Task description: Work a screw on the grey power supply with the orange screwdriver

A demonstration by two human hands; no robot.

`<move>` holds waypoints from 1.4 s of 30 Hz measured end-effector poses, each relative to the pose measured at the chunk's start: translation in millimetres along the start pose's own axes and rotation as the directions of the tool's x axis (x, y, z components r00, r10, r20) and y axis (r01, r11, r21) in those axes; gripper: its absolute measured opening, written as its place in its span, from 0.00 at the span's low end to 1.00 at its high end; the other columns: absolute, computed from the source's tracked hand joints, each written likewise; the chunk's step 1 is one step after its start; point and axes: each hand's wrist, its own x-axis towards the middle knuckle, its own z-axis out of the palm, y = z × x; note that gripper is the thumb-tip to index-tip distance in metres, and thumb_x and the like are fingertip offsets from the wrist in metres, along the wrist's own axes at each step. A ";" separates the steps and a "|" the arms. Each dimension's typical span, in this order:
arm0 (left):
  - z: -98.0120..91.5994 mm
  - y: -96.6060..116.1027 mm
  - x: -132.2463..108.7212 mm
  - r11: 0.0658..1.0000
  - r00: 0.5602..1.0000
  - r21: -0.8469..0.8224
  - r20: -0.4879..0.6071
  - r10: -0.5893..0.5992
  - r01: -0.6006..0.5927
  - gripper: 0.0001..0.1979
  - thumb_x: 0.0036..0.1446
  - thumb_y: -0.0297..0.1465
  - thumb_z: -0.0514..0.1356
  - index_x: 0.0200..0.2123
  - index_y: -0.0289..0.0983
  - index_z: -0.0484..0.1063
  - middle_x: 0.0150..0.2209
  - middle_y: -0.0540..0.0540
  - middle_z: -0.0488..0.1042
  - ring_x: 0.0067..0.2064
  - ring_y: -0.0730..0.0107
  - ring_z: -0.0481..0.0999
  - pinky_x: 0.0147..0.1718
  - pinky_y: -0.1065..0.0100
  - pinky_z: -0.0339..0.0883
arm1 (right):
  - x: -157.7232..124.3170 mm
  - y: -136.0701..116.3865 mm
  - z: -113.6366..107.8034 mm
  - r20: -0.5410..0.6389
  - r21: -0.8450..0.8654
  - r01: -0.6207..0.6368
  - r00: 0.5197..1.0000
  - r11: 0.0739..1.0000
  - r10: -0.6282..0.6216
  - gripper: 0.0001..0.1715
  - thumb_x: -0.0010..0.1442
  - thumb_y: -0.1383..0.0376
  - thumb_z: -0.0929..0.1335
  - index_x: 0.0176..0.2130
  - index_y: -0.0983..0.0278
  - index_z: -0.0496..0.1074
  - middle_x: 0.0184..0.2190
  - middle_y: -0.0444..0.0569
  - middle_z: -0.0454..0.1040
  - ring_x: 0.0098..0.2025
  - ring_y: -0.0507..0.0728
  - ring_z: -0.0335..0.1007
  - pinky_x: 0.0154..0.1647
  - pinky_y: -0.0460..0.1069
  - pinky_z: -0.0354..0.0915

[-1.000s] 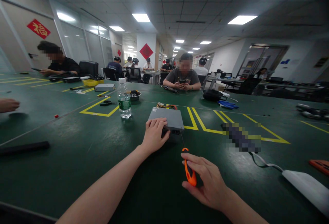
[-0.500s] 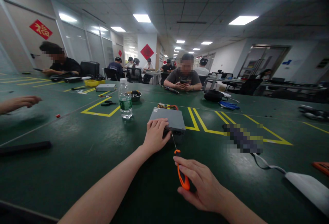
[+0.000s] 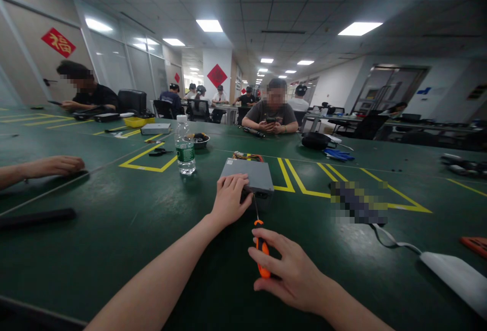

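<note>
The box [image 3: 261,173] lay on the table [image 3: 114,250], apparently closed, its near-face work seemingly unfinished, as the left hand [image 3: 230,196] clasped its near left edge and the right hand [image 3: 291,270] pinched the screwdriver [image 3: 262,246], its tip at that face.

The red diamond sign [image 3: 58,42] on the door [image 3: 36,67] reads 福.

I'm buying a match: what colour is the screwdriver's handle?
The handle is orange and black, as the head view shows.
</note>
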 end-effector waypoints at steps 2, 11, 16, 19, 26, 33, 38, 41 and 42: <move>0.4 -0.3 -0.1 1.000 1.000 -0.004 0.000 0.001 -0.001 0.13 0.54 0.33 0.57 0.44 0.41 0.64 0.52 0.47 0.69 0.53 0.62 0.64 0.51 0.57 0.51 | -0.5 0.5 0.4 0.017 0.027 -0.002 1.000 1.000 0.001 0.21 0.62 0.57 0.60 0.52 0.64 0.63 0.54 0.61 0.61 0.52 0.63 0.63 0.45 0.55 0.67; 0.9 0.5 -1.1 1.000 1.000 -0.002 -0.019 -0.001 0.001 0.12 0.54 0.32 0.57 0.43 0.40 0.64 0.51 0.48 0.69 0.53 0.63 0.64 0.52 0.58 0.51 | 0.7 -0.6 11.1 -0.093 -0.041 0.073 0.993 0.996 -0.077 0.19 0.64 0.59 0.60 0.49 0.69 0.64 0.50 0.64 0.67 0.42 0.59 0.70 0.37 0.53 0.69; 0.5 1.2 -0.8 1.000 1.000 -0.006 -0.009 -0.007 0.006 0.13 0.53 0.32 0.57 0.43 0.41 0.64 0.52 0.47 0.69 0.53 0.61 0.64 0.52 0.57 0.51 | -1.0 0.2 11.5 -0.150 0.014 0.035 0.988 0.999 -0.032 0.21 0.64 0.56 0.59 0.50 0.69 0.62 0.49 0.62 0.68 0.46 0.59 0.69 0.43 0.52 0.69; 1.0 1.2 -0.8 1.000 1.000 -0.002 -0.010 -0.008 0.008 0.13 0.53 0.32 0.57 0.43 0.41 0.65 0.52 0.47 0.69 0.54 0.61 0.64 0.51 0.56 0.52 | 0.0 -0.4 7.4 -0.103 0.022 0.047 0.994 0.999 -0.045 0.22 0.64 0.61 0.58 0.54 0.69 0.60 0.52 0.63 0.64 0.51 0.61 0.65 0.45 0.53 0.68; 1.3 1.0 -0.9 1.000 1.000 0.008 -0.013 -0.007 0.007 0.13 0.53 0.33 0.57 0.43 0.41 0.65 0.51 0.46 0.70 0.53 0.60 0.64 0.51 0.56 0.52 | 3.3 -3.4 7.8 -0.086 -0.067 0.108 0.990 0.992 -0.114 0.15 0.64 0.64 0.60 0.48 0.68 0.64 0.51 0.63 0.66 0.44 0.59 0.69 0.41 0.54 0.68; 1.6 1.5 -1.0 1.000 1.000 -0.002 -0.018 -0.010 0.010 0.13 0.53 0.32 0.58 0.44 0.41 0.65 0.51 0.47 0.70 0.53 0.62 0.64 0.52 0.57 0.52 | 0.9 0.0 14.2 -0.178 -0.004 0.080 0.981 0.997 -0.080 0.17 0.64 0.60 0.60 0.48 0.69 0.61 0.48 0.62 0.69 0.46 0.58 0.69 0.43 0.52 0.68; 1.2 2.0 -0.8 1.000 1.000 -0.011 -0.009 -0.018 0.018 0.13 0.53 0.32 0.57 0.43 0.41 0.65 0.51 0.46 0.70 0.53 0.60 0.64 0.52 0.55 0.51 | 4.1 -3.5 4.4 -0.096 -0.067 0.103 0.989 0.992 -0.109 0.19 0.64 0.66 0.57 0.53 0.66 0.61 0.50 0.62 0.66 0.49 0.60 0.67 0.42 0.53 0.68; 1.1 1.7 -0.8 1.000 1.000 -0.009 -0.011 -0.020 0.020 0.13 0.53 0.32 0.58 0.43 0.41 0.65 0.51 0.46 0.69 0.53 0.59 0.64 0.52 0.55 0.51 | 6.0 -4.7 4.4 -0.142 -0.109 0.121 0.980 0.987 -0.136 0.15 0.64 0.66 0.58 0.49 0.65 0.66 0.49 0.62 0.69 0.43 0.58 0.70 0.39 0.52 0.69; 1.2 1.5 -0.8 1.000 1.000 -0.009 -0.011 -0.020 0.020 0.13 0.53 0.32 0.58 0.43 0.41 0.65 0.51 0.46 0.69 0.53 0.60 0.64 0.52 0.55 0.51 | 6.1 -4.4 5.9 -0.160 -0.110 0.128 0.977 0.986 -0.144 0.13 0.64 0.66 0.59 0.47 0.66 0.66 0.48 0.62 0.69 0.42 0.57 0.71 0.38 0.51 0.69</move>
